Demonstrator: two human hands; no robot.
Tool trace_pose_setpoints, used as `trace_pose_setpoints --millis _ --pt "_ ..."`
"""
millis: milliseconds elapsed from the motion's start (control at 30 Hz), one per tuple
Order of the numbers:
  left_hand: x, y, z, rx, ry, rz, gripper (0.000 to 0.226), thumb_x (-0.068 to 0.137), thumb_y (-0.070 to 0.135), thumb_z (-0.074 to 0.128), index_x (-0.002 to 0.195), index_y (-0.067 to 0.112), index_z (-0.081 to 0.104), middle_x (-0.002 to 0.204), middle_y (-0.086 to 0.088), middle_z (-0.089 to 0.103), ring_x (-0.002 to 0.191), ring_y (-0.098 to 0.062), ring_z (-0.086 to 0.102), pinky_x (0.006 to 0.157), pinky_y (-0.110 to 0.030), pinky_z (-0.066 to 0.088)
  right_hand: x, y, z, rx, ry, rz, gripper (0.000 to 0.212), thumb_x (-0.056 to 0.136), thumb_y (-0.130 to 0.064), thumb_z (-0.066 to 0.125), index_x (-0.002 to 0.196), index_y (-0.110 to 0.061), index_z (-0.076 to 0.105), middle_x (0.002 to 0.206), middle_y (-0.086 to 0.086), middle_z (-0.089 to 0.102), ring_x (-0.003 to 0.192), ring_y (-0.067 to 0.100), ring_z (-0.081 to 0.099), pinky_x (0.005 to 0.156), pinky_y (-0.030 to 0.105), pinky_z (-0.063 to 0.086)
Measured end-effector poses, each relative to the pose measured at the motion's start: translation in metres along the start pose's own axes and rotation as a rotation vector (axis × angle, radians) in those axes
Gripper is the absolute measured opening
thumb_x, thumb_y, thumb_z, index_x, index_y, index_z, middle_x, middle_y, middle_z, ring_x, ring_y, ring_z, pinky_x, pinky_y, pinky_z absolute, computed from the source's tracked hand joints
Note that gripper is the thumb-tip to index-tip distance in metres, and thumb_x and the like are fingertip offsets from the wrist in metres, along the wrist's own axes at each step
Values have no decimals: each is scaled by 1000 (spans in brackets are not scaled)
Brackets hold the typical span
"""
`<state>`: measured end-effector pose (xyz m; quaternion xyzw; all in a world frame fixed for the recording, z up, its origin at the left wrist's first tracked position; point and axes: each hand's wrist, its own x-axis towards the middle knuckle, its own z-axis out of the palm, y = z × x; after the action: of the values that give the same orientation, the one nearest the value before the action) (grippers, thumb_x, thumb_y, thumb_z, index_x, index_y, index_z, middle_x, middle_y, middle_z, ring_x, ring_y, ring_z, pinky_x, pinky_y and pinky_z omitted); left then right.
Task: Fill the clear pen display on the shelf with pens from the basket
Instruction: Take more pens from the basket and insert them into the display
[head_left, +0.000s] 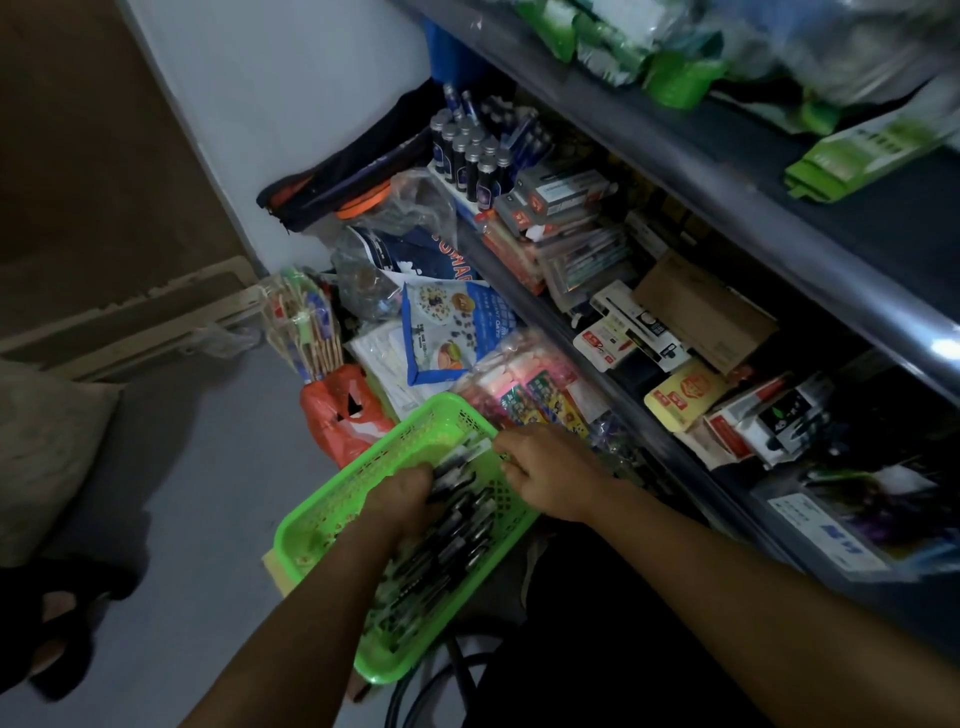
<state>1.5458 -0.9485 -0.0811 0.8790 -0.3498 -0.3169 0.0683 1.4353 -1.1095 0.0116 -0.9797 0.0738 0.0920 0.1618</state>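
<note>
A bright green plastic basket (332, 514) sits low in the middle of the view, holding several dark pens (457, 540). My left hand (402, 499) is inside the basket with its fingers curled down onto the pens. My right hand (550, 470) rests at the basket's far right rim, fingers curled, touching the pens' upper ends. Whether either hand has lifted a pen is hidden. A clear display (831, 509) with dark pens in it stands on the shelf at the right, blurred.
The grey shelf (613, 395) runs diagonally at the right, crowded with pen boxes, cartons and small bottles (470, 156). Bags of snacks, an orange bag (343, 415) and bundled sticks pile up beyond the basket. Grey floor lies to the left, with a sandalled foot (57, 623).
</note>
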Motion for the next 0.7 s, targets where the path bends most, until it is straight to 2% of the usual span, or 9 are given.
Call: trace_pose_setpoints --millis 100,200,267,367,500,600,700 --pt "-7 17 -23 -46 59 87 31 88 34 56 109 12 51 112 -16 60 103 -34 59 80 -36 46 -9 5 -20 -16 60 3 13 94 -20 49 96 -9 56 93 12 63 80 27 55 66 30 36" --pt "-11 41 -53 -109 111 188 23 87 30 59 101 14 51 99 -13 63 94 -32 62 74 -35 49 -21 18 -54 -73 149 37 19 96 -23 48 102 -10 59 100 11 64 89 31 58 66 28 27" --pt "-17 64 -75 -196 138 260 19 88 26 59 101 15 51 91 -8 61 85 -28 62 66 -31 44 -35 30 -82 -99 217 70 21 95 -25 47 105 -12 60 102 10 65 91 31 59 67 30 36" --pt "-27 108 -106 -327 177 394 15 88 22 62 94 16 49 76 -2 55 68 -21 55 56 -30 37 -66 42 -129 -137 335 114 23 91 -28 47 99 -11 61 95 11 66 87 32 61 70 39 49" --pt "-39 175 -137 -450 216 564 11 88 15 61 91 18 50 64 5 52 54 -11 50 51 -27 38 -118 53 -190 -242 481 167 11 93 -23 48 89 -16 56 95 8 64 86 29 59 66 38 43" --pt "-55 232 -155 -536 169 732 18 89 11 60 84 27 53 61 8 52 50 -6 48 48 -23 40 -160 58 -230 -309 548 239 15 95 -26 46 101 -16 57 100 4 63 93 26 57 72 34 38" --pt "-70 290 -166 -526 163 896 25 89 12 61 79 33 52 62 8 52 50 0 49 48 -16 38 -204 63 -263 -336 633 305 25 95 -27 49 117 -18 56 107 2 64 99 23 58 74 29 35"
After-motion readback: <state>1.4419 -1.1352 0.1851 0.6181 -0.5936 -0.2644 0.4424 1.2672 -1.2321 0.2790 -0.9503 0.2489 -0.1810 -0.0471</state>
